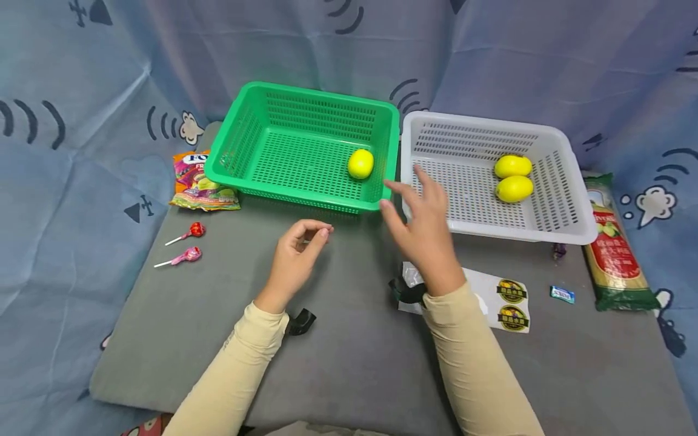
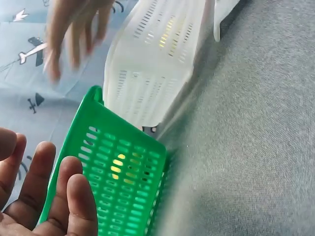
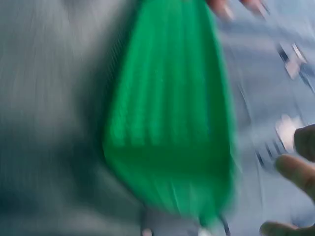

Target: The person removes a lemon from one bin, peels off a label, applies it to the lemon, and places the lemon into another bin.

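Observation:
A green basket (image 1: 294,192) holds one yellow lemon (image 1: 360,164) near its right end. Beside it, two more lemons (image 1: 514,189) lie together in a white basket (image 1: 551,237). My right hand (image 1: 428,227), its fingers spread and holding nothing, is above the neighbouring ends of the two baskets. In front of the green basket, my left hand (image 1: 294,257) hovers with loosely bent fingers. The left wrist view shows those fingers (image 2: 81,201) apart, with nothing between them. Blur covers the green basket (image 3: 162,98) in the right wrist view.
Two lollipops (image 1: 188,255) and a colourful candy bag (image 1: 204,181) lie at the left. Under my right forearm is a sheet with round black-and-yellow stickers (image 1: 512,318). A small blue wrapped sweet (image 1: 562,295) and a red-gold packet (image 1: 616,254) lie at the right.

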Motion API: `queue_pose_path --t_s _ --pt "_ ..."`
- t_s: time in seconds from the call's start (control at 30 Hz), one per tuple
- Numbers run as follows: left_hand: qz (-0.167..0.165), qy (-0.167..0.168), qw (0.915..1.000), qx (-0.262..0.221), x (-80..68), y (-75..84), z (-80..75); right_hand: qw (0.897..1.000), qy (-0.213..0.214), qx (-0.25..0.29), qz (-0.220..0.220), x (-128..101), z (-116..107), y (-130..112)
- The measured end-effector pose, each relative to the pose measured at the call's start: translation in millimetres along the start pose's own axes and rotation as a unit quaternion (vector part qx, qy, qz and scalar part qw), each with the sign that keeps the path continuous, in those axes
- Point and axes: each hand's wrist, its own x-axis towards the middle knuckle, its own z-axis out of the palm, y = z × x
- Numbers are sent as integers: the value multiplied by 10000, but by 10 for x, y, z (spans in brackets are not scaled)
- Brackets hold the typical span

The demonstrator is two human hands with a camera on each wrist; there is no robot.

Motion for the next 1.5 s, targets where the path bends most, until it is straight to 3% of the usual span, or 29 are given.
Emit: queue_pose_path --t_s 0.1,0.23,0.33,0.43,0.47,0.53,0.63,0.67,0.73,0.77,0.8,0.83,0.87,0.97,1.03,1.1,1.27,1.5 --pt "123 17 9999 45 28 19 -17 9977 -543 -395 -64 108 330 -187" --pt "541 -67 9982 235 281 229 -61 9953 -574 -769 154 135 534 -242" --pt "701 -419 9946 640 706 505 -93 9969 -391 -659 160 138 546 -238" --pt "333 -1265 9794 1541 1275 715 -62 9980 -434 -442 102 152 539 -248" --pt "65 -1678 9676 1885 1471 743 -36 9980 -491 -395 105 157 539 -256" --pt "-474 -2608 9318 2481 1829 713 42 9974 -612 -343 167 160 544 -263" --pt "-1165 -3825 8594 3187 2219 531 149 9962 -744 -329 303 157 548 -264" --pt "-1328 -4106 8345 3426 2304 460 163 9959 -778 -319 338 157 551 -268" --pt "-1484 -4445 7954 3844 2416 329 156 9953 -845 -302 362 161 558 -274" --pt "-1529 -4499 7806 4061 2448 284 143 9951 -873 -288 368 164 557 -280" --pt "-1542 -4490 7732 4205 2472 244 124 9950 -890 -285 361 167 557 -281" --pt "-1525 -4436 7706 4316 2488 215 107 9949 -899 -291 355 170 556 -282" --pt "-1472 -4332 7733 4389 2500 187 91 9948 -904 -303 358 171 551 -282" --pt "-1334 -3995 7965 4339 2527 113 87 9949 -859 -389 359 175 529 -266" --pt "-1369 -3952 8040 4226 2537 65 106 9947 -858 -413 388 177 516 -260" --pt "-1480 -4071 7990 4171 2539 10 129 9945 -877 -416 394 181 509 -265" --pt "-1384 -4465 7733 4284 2501 -51 208 9944 -904 -417 359 193 515 -273" --pt "-1274 -4181 7646 4737 2401 11 218 9948 -856 -424 352 193 511 -247"
